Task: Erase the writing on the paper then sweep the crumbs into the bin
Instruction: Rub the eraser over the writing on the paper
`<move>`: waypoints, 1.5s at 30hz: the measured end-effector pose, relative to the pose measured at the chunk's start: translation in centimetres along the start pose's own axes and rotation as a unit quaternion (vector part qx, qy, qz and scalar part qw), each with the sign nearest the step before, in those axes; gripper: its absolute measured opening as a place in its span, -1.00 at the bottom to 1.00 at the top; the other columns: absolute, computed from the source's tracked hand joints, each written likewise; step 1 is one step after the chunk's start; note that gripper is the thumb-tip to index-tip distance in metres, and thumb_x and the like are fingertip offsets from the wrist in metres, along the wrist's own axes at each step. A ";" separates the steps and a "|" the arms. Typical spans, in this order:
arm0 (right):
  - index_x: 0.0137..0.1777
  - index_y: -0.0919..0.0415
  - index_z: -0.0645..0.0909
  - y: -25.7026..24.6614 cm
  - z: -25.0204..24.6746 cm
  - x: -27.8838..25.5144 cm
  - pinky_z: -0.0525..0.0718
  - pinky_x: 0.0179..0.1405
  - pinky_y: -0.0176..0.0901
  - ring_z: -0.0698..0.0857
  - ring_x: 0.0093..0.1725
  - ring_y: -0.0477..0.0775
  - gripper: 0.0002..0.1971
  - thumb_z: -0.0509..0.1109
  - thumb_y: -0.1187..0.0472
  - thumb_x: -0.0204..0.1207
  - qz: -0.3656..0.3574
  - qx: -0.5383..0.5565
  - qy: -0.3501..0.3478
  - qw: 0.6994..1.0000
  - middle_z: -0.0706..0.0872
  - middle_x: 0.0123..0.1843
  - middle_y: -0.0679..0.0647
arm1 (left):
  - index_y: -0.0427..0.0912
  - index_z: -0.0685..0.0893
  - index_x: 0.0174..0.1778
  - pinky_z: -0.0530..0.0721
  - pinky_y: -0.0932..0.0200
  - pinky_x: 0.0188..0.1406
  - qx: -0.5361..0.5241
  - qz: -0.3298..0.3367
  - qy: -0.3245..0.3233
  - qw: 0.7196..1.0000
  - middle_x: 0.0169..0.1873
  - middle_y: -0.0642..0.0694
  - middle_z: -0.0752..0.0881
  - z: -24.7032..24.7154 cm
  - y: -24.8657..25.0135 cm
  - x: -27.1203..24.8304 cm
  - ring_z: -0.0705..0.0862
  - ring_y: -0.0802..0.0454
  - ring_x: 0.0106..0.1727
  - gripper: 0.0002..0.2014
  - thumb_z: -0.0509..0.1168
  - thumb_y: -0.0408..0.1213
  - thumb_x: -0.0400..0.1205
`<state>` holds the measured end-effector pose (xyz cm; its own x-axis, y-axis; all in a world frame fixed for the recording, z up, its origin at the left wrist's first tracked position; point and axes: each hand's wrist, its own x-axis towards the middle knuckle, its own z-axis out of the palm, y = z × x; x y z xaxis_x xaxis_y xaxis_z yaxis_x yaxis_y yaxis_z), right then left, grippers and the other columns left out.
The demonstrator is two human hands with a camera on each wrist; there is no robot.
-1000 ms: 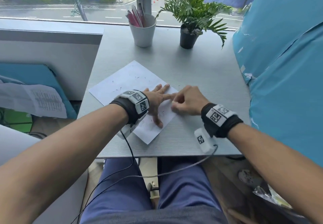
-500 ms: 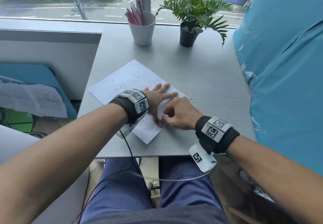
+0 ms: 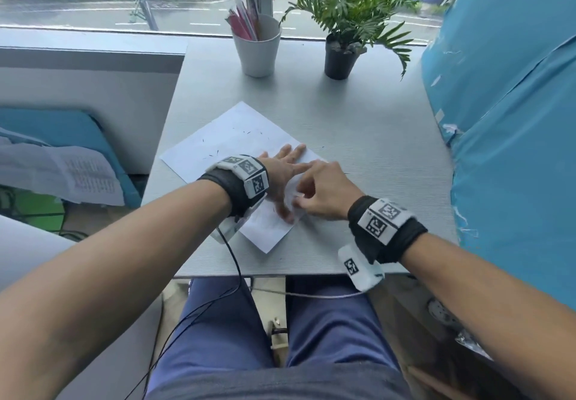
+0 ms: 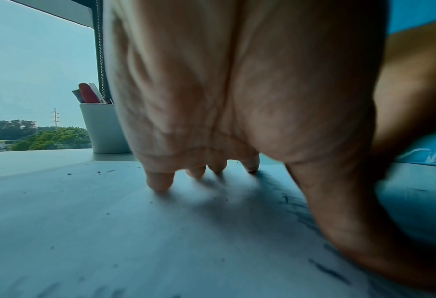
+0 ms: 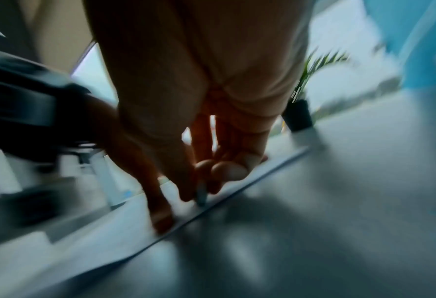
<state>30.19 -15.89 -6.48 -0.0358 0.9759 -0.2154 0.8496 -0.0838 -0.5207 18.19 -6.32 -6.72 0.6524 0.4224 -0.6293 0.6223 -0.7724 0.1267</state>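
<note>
A white sheet of paper (image 3: 230, 137) lies at an angle on the grey table (image 3: 374, 156), with dark eraser crumbs (image 3: 249, 133) scattered on it. My left hand (image 3: 290, 165) presses flat on the sheet, fingers spread. Just to its right, my right hand (image 3: 300, 200) is curled, and in the blurred right wrist view it pinches a small pale eraser (image 5: 201, 196) against the paper (image 5: 97, 242) near its edge. In the left wrist view, straight fingertips (image 4: 160, 181) touch the paper (image 4: 109, 231), and grey pencil marks (image 4: 301, 211) show beside the thumb.
A white cup of pens (image 3: 257, 47) and a potted plant (image 3: 341, 56) stand at the table's far side by the window. A blue wrapped mass (image 3: 514, 119) borders the table on the right. The front edge (image 3: 280, 270) is close to my lap. No bin shows.
My right hand has slid from the paper's right edge towards me and leftward along the sheet, close to the left thumb. The left hand has stayed flat in place.
</note>
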 end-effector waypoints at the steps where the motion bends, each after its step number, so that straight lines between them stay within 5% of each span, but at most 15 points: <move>1: -0.31 0.19 0.80 -0.1 0.1 -0.2 0.66 -0.30 -0.23 0.71 -0.33 -0.05 -0.88 0.55 0.15 0.38 -0.009 0.000 -0.017 1.000 0.79 -0.35 0.02 | 0.22 -0.34 0.70 -0.15 -0.49 0.62 0.000 0.003 0.000 1.000 0.66 -0.04 -0.50 0.0 -0.1 0.1 -0.43 -0.15 0.69 0.41 0.66 0.19 0.24; 5: -0.31 0.20 0.81 2.6 -2.8 2.0 0.50 -0.44 -0.42 0.64 -0.40 -0.08 -0.88 0.53 0.15 0.33 0.078 0.015 0.106 0.991 0.75 -0.39 0.01 | 0.26 -0.31 0.70 -0.17 -0.45 0.64 -0.015 0.004 0.013 1.000 0.68 -0.04 -0.46 0.0 -0.2 0.0 -0.42 -0.12 0.70 0.38 0.66 0.18 0.26; 9: -0.40 0.19 0.75 0.3 0.4 0.4 0.47 -0.41 -0.48 0.66 -0.38 -0.02 -0.85 0.52 0.17 0.35 -0.013 -0.014 -0.003 1.000 0.76 -0.40 0.02 | 0.19 -0.33 0.71 -0.14 -0.47 0.63 -0.002 0.008 0.002 1.000 0.67 -0.05 -0.48 -0.1 0.0 -0.1 -0.42 -0.14 0.69 0.38 0.65 0.18 0.27; 13: -0.30 0.18 0.81 2.6 -2.9 2.5 0.59 -0.40 -0.37 0.69 -0.34 -0.06 -0.89 0.55 0.15 0.33 0.079 0.011 0.102 0.992 0.78 -0.37 0.03 | 0.27 -0.26 0.71 -0.18 -0.41 0.65 -0.021 0.010 0.018 1.000 0.69 0.00 -0.44 0.2 -0.5 0.0 -0.41 -0.08 0.70 0.37 0.67 0.19 0.23; 15: -0.35 0.23 0.79 0.9 -1.3 1.5 0.70 -0.33 -0.17 0.70 -0.36 0.03 -0.87 0.52 0.18 0.34 0.040 -0.020 0.042 0.998 0.77 -0.39 0.07 | 0.22 -0.27 0.72 -0.16 -0.45 0.64 -0.015 0.010 0.010 1.000 0.68 -0.02 -0.46 0.2 -0.5 -0.1 -0.41 -0.11 0.70 0.37 0.66 0.19 0.24; 17: -0.38 0.25 0.76 0.0 0.0 0.5 0.64 -0.38 -0.22 0.67 -0.40 0.01 -0.84 0.52 0.19 0.36 -0.005 -0.025 -0.008 1.000 0.75 -0.41 0.06 | 0.21 -0.30 0.71 -0.15 -0.49 0.63 -0.007 0.016 0.005 1.000 0.67 -0.05 -0.47 0.0 -0.4 0.0 -0.42 -0.13 0.69 0.38 0.65 0.18 0.26; 21: -0.32 0.19 0.81 2.3 -2.2 2.1 0.49 -0.44 -0.43 0.67 -0.35 -0.05 -0.89 0.55 0.16 0.31 0.067 0.011 0.101 0.993 0.75 -0.39 -0.01 | 0.26 -0.29 0.70 -0.18 -0.45 0.63 -0.021 0.011 0.017 1.000 0.69 -0.03 -0.44 0.1 -0.4 0.0 -0.41 -0.11 0.70 0.37 0.66 0.18 0.25; 25: -0.47 0.03 0.66 -0.2 0.2 0.3 0.40 -0.42 -0.52 0.56 -0.45 -0.22 -0.80 0.54 0.18 0.35 -0.015 -0.001 -0.005 1.000 0.62 -0.49 -0.16 | 0.22 -0.30 0.71 -0.15 -0.50 0.62 -0.008 0.016 0.005 1.000 0.68 -0.06 -0.46 -0.1 -0.2 0.0 -0.41 -0.15 0.70 0.37 0.66 0.15 0.27; 29: -0.32 0.18 0.81 2.2 -2.0 2.1 0.54 -0.35 -0.34 0.67 -0.37 -0.06 -0.88 0.55 0.14 0.35 0.067 0.010 0.107 0.992 0.76 -0.39 0.01 | 0.26 -0.29 0.70 -0.22 -0.43 0.63 -0.018 0.009 0.012 1.000 0.68 -0.01 -0.45 0.2 -0.6 0.3 -0.42 -0.10 0.69 0.38 0.66 0.20 0.24; 32: -0.28 0.20 0.82 -0.1 0.2 0.8 0.49 -0.39 -0.45 0.65 -0.38 -0.11 -0.89 0.54 0.18 0.37 -0.004 -0.003 0.010 1.000 0.77 -0.37 0.00 | 0.17 -0.37 0.70 -0.17 -0.47 0.62 -0.013 0.015 0.006 1.000 0.68 -0.02 -0.47 0.1 -0.5 0.2 -0.42 -0.12 0.69 0.43 0.66 0.20 0.24; 34: -0.27 0.19 0.84 0.8 -0.8 1.4 0.44 -0.39 -0.55 0.63 -0.42 -0.20 -0.90 0.57 0.16 0.36 0.014 0.003 0.029 0.999 0.80 -0.34 -0.01 | 0.13 -0.39 0.69 -0.18 -0.48 0.62 -0.017 0.022 0.011 1.000 0.68 -0.01 -0.45 0.2 -0.6 0.4 -0.41 -0.12 0.69 0.46 0.67 0.20 0.22; 37: -0.26 0.20 0.83 2.0 -2.2 2.3 0.55 -0.33 -0.37 0.69 -0.33 -0.08 -0.89 0.59 0.15 0.33 0.057 0.012 0.095 0.994 0.81 -0.31 0.05 | 0.13 -0.38 0.70 -0.19 -0.44 0.63 -0.024 0.011 0.018 0.999 0.68 0.03 -0.44 0.4 -0.9 0.4 -0.41 -0.09 0.70 0.47 0.67 0.21 0.21; 39: -0.27 0.21 0.82 0.1 -0.4 1.4 0.64 -0.31 -0.26 0.71 -0.30 -0.02 -0.91 0.56 0.19 0.35 0.008 -0.004 0.026 1.000 0.80 -0.33 0.05 | 0.12 -0.39 0.70 -0.16 -0.47 0.62 -0.017 0.009 0.011 1.000 0.68 0.00 -0.45 0.4 -0.7 0.5 -0.40 -0.11 0.70 0.47 0.67 0.21 0.21; 41: -0.25 0.20 0.83 -0.2 0.1 0.9 0.60 -0.31 -0.41 0.71 -0.30 -0.07 -0.90 0.54 0.18 0.38 -0.019 -0.005 -0.010 1.000 0.81 -0.33 0.02 | 0.13 -0.39 0.69 -0.14 -0.48 0.62 -0.006 0.012 0.009 1.000 0.68 -0.01 -0.45 0.4 -0.6 0.6 -0.41 -0.12 0.69 0.48 0.67 0.22 0.19; 45: -0.23 0.21 0.84 1.8 -1.6 2.4 0.63 -0.22 -0.27 0.74 -0.28 -0.02 -0.88 0.55 0.16 0.34 0.052 0.020 0.090 0.994 0.83 -0.30 0.05 | 0.13 -0.35 0.71 -0.16 -0.42 0.65 -0.017 0.013 0.019 1.000 0.69 0.02 -0.43 0.4 -0.8 0.3 -0.40 -0.07 0.70 0.45 0.67 0.20 0.21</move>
<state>32.50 -13.33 -6.63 0.1490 0.9815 -0.1203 0.8221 -0.1905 -0.5365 17.71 -5.72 -7.35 0.6833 0.4209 -0.5966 0.6197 -0.7663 0.1692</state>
